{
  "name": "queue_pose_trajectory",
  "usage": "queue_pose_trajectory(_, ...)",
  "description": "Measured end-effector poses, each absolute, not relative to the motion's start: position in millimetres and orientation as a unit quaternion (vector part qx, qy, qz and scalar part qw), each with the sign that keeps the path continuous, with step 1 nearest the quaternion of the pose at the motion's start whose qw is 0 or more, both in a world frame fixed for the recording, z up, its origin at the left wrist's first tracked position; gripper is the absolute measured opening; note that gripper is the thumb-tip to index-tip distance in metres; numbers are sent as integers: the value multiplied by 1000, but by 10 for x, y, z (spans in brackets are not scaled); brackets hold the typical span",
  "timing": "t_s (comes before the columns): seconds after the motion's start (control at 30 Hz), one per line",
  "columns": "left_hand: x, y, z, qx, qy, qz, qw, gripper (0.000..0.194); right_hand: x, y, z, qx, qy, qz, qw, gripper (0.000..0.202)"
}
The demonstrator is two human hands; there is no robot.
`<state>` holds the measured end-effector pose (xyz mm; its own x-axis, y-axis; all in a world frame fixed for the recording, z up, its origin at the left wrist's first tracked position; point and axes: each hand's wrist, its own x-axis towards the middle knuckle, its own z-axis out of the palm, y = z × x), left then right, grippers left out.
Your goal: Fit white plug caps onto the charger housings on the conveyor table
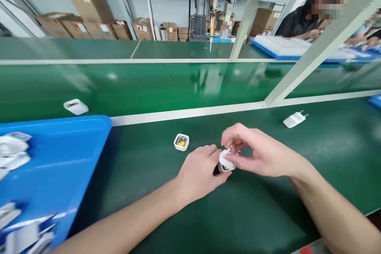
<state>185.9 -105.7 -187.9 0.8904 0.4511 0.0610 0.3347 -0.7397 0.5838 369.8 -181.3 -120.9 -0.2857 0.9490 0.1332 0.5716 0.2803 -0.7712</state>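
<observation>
Near the middle of the green table, my left hand (201,172) grips a small white charger housing (226,168) from its left side. My right hand (253,152) pinches a white cover with two metal pins (227,158), which sits tilted over the housing's open top. Something yellow shows in the gap between them. To the left of my hands stands another open white housing (181,142) with yellow and metal parts inside. A white plug with two pins (294,119) lies on the table beyond my right hand.
A blue tray (56,166) with several white parts fills the left side. One white housing (76,106) rests on the green belt (143,87) behind the pale rail (184,113). A slanted metal post (321,43) rises at the right. Across the belt sits a person (297,20).
</observation>
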Motion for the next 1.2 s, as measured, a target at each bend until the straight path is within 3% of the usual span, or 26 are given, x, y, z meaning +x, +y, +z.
queue_pose_trajectory(0.1,1898,-1032,-1937,926,209,108,295,20,3804,-1759,-1246,-526,-759,328,200,16)
queue_pose_trajectory(0.2,1903,-1007,-1948,926,211,115,289,8,3806,-1720,-1298,-534,-763,333,147,14)
queue_pose_trajectory(0.4,1891,-1066,-2014,937,202,143,246,9,3807,-1718,-1331,-539,-762,301,198,10)
queue_pose_trajectory(0.53,1878,-1081,-2020,932,223,145,244,39,3805,-1703,-1369,-556,-750,306,187,11)
queue_pose_trajectory(0.73,1851,-1050,-1986,927,227,137,265,18,3699,-1752,-1339,-562,-778,250,130,16)
queue_pose_trajectory(1.0,1879,-1055,-2026,927,233,119,268,23,3577,-1846,-1250,-587,-781,200,68,19)
queue_pose_trajectory(1.2,1893,-1048,-2037,930,230,141,248,21,3539,-1920,-1374,-599,-767,202,108,17)
